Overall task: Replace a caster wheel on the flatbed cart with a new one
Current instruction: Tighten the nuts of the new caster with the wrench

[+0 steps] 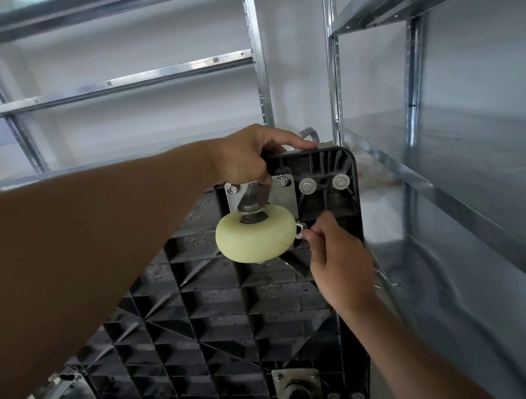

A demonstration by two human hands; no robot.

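The black flatbed cart (pixel 240 313) stands tipped up, its ribbed underside facing me. A pale yellow caster wheel (pixel 255 236) on a metal mounting plate (pixel 283 197) sits at the cart's upper corner. My left hand (pixel 247 157) grips the cart's top edge, thumb wrapped toward the caster's bracket. My right hand (pixel 337 259) pinches a small silver nut or bolt (pixel 301 231) just right of the wheel, against the plate's lower corner. Two bolts with nuts (pixel 282 180) show on the plate's upper side.
Another caster with a dark wheel (pixel 296 394) is bolted at the cart's lower right corner. Galvanised metal shelving (pixel 423 187) stands close on the right and another rack (pixel 119 86) behind on the left. Two large washers (pixel 324 184) sit near the cart's top edge.
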